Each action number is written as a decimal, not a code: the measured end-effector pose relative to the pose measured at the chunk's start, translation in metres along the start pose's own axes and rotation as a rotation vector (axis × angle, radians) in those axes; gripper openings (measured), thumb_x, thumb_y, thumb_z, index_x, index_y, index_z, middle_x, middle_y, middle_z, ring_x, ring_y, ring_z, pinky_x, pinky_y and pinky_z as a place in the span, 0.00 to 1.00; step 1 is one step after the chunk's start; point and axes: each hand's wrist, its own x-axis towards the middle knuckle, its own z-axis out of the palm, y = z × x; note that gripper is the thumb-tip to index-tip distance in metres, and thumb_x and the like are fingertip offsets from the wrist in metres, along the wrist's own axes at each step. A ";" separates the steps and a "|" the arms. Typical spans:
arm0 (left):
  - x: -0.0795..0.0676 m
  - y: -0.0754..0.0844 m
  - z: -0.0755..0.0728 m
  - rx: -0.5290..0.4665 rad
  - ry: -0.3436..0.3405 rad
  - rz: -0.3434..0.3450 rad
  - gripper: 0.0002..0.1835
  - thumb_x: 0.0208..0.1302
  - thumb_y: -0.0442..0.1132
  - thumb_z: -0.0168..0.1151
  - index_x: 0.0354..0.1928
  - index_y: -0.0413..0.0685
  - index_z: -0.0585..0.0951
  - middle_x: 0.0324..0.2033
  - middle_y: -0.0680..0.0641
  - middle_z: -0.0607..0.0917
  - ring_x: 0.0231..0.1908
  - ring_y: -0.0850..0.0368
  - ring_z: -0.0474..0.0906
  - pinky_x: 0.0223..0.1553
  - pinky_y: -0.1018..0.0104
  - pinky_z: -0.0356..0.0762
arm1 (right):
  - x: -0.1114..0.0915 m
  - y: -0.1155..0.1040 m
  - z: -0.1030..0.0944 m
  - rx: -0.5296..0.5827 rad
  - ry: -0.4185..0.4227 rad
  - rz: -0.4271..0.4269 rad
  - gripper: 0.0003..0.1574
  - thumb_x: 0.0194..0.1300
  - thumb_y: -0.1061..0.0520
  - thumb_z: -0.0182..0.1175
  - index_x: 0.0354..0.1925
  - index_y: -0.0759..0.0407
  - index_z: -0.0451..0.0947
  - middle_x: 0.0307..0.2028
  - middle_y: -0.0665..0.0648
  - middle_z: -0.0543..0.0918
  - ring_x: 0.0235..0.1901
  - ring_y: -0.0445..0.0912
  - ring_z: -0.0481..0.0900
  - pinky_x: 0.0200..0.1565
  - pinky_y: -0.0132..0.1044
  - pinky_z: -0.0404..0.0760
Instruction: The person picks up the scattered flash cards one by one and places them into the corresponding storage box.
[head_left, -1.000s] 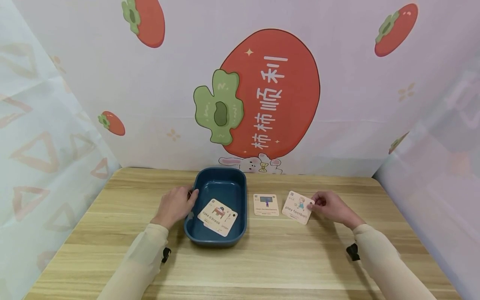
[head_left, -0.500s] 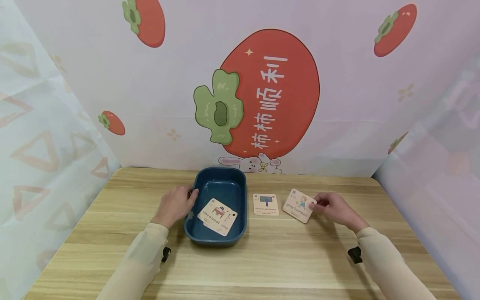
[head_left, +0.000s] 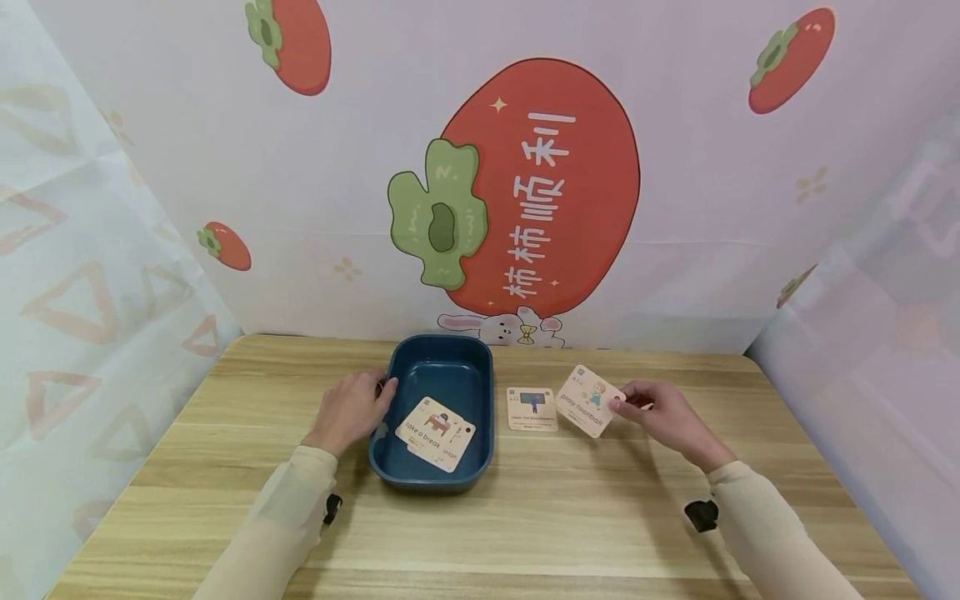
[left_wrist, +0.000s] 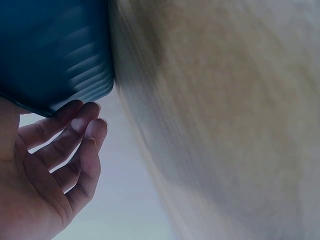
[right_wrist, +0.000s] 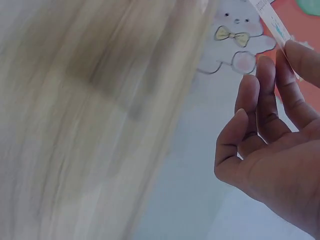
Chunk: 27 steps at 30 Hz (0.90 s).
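Persimmon-print backdrop (head_left: 697,167) biggest, standing behind the wood-grain table (head_left: 525,533). Dark-blue rounded rectangular tray (head_left: 446,377) sits toward the table's far edge. Left hand (head_left: 348,412) grips the tray's left rim, thumb over the edge, bent fingers at the outer wall (left wrist view has the fingertips there). Right hand (head_left: 663,421) has thumb and index finger closed in a pinch on the right edge of the "play football" card (head_left: 588,402); other fingers loosely bent. That card is tilted, off the tabletop, right of the tray, next to the blackboard-picture card (head_left: 532,412) flat on the table (can't tell if they touch). In the tray: "take a break" card (head_left: 431,429) partly covering a card ending "inton" (head_left: 452,455). Smallest: black wrist piece (head_left: 702,515) below the right sleeve cuff.
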 end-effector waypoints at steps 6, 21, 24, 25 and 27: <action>0.000 -0.001 0.001 -0.002 0.001 -0.001 0.16 0.75 0.47 0.56 0.35 0.43 0.83 0.22 0.49 0.78 0.23 0.53 0.73 0.24 0.61 0.69 | -0.002 -0.016 0.004 0.032 0.030 -0.009 0.11 0.70 0.53 0.65 0.41 0.61 0.82 0.37 0.62 0.83 0.36 0.54 0.76 0.33 0.38 0.74; -0.001 0.000 0.001 0.001 0.009 -0.003 0.16 0.75 0.47 0.56 0.36 0.42 0.83 0.22 0.49 0.78 0.23 0.53 0.74 0.24 0.60 0.70 | -0.001 -0.033 0.018 0.081 0.034 -0.041 0.09 0.69 0.55 0.66 0.39 0.61 0.82 0.38 0.64 0.84 0.36 0.59 0.78 0.33 0.38 0.76; -0.001 0.001 0.001 -0.001 0.010 -0.003 0.16 0.75 0.47 0.56 0.36 0.42 0.83 0.22 0.49 0.78 0.23 0.53 0.74 0.24 0.60 0.70 | -0.001 -0.038 0.020 0.092 0.040 -0.037 0.10 0.70 0.54 0.66 0.39 0.61 0.82 0.38 0.64 0.84 0.36 0.59 0.78 0.33 0.38 0.75; 0.000 0.001 0.001 -0.002 0.009 -0.004 0.16 0.75 0.46 0.57 0.36 0.42 0.83 0.22 0.49 0.78 0.23 0.53 0.74 0.24 0.60 0.70 | 0.000 -0.039 0.020 0.096 0.040 -0.037 0.10 0.70 0.54 0.66 0.39 0.61 0.82 0.37 0.64 0.84 0.36 0.59 0.78 0.33 0.38 0.75; 0.000 0.001 0.001 -0.004 0.007 -0.007 0.15 0.75 0.46 0.57 0.37 0.42 0.83 0.22 0.49 0.78 0.23 0.53 0.74 0.24 0.60 0.70 | 0.000 -0.041 0.021 0.102 0.040 -0.044 0.10 0.70 0.54 0.66 0.39 0.61 0.82 0.37 0.62 0.84 0.36 0.59 0.78 0.33 0.38 0.75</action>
